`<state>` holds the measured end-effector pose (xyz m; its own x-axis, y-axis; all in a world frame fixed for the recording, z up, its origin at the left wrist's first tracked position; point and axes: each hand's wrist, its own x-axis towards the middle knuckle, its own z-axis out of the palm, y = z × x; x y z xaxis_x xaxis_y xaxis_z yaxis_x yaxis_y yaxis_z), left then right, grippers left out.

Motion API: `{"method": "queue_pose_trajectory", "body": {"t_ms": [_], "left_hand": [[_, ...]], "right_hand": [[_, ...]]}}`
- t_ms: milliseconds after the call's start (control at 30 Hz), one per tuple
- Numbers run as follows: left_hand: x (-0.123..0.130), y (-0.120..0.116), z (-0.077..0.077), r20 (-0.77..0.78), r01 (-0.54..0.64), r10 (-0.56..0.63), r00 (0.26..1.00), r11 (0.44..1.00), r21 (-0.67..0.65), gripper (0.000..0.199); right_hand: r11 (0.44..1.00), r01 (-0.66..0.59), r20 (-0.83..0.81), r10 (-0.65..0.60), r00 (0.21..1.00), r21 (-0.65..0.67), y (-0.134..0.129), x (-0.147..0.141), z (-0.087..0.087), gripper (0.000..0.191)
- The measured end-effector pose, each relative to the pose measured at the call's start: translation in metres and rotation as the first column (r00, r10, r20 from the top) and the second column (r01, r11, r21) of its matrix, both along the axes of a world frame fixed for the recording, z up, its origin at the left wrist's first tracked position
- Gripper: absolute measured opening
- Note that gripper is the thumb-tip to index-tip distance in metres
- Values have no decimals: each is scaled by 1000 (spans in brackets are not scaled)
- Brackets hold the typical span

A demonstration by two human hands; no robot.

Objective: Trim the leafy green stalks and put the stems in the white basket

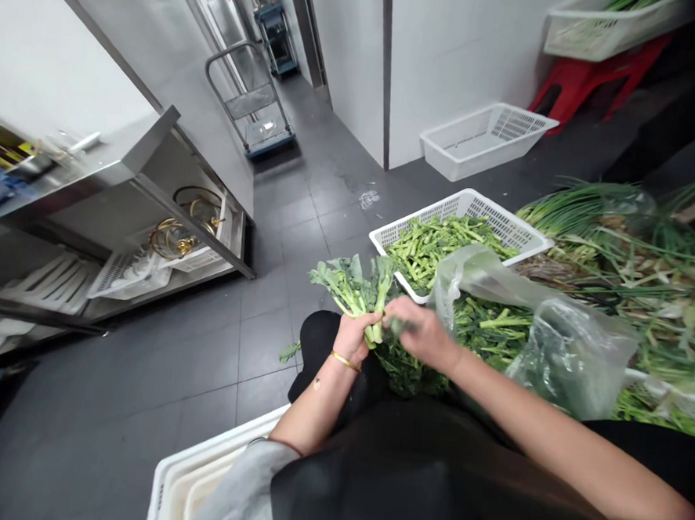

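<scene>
A bunch of leafy green stems [351, 286] stands in my left hand [355, 336], whose fingers wrap round its lower part. Close to its right side is my right hand [418, 333], closed and blurred by motion; a dark green piece shows at its fingers, too smeared to identify. Just beyond, a white perforated basket [531, 233] holds a heap of cut green stems [436, 246]. Beside my right forearm, an open clear plastic bag [571, 352] contains more leafy stems [488, 323]. Loose leaves lie below my hands.
Spring onions [585, 227] are piled at the right. An empty white basket [484, 143] sits by the wall near a red stool [588, 78]. White trays [160, 484] are beside my left arm. A steel table [147, 154] and a trolley [266, 133] stand at the left.
</scene>
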<state>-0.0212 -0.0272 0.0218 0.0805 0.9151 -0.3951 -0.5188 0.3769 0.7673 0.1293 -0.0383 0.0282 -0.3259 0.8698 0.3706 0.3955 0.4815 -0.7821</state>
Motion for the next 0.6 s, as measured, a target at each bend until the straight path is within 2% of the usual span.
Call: {"method": "queue_pose_trajectory", "body": {"t_ms": [67,133,167,233,300,333,367,400,467,533,600], "left_hand": [[-7,8,-1,-32,-66,66,997,998,22,27],[-15,11,-2,11,-29,29,1000,999,36,25],[-18,12,-3,63,20,-23,998,999,48,24],[-19,9,-6,177,180,-192,965,980,82,25],[-15,4,-8,221,337,-355,908,934,116,28],[-11,1,-9,204,379,-399,894,916,129,31],[-6,-1,-8,164,396,-416,894,907,141,33],[-2,-3,-7,104,395,-412,905,906,153,35],[7,-5,-3,-45,354,-352,935,919,176,36],[11,-3,-1,-139,277,-255,957,944,177,35],[9,3,-1,-148,124,-102,984,981,147,28]], "right_hand": [[993,-119,-87,119,989,-6,-12,0,2,17],[976,-103,-242,55,969,-191,-14,3,3,15],[938,-100,-328,-16,945,-333,-11,5,3,16],[794,-215,-474,-103,874,-569,3,8,3,26],[665,-392,-567,-57,822,-636,21,10,4,34],[639,-428,-578,-31,815,-639,29,11,4,35],[645,-405,-558,-39,829,-647,36,11,5,36],[672,-327,-509,-87,856,-665,42,11,6,36],[735,-58,-345,-246,905,-676,46,8,7,33],[792,207,-189,-374,908,-575,39,2,7,29],[852,300,-131,-387,913,-430,20,-5,6,28]]}}
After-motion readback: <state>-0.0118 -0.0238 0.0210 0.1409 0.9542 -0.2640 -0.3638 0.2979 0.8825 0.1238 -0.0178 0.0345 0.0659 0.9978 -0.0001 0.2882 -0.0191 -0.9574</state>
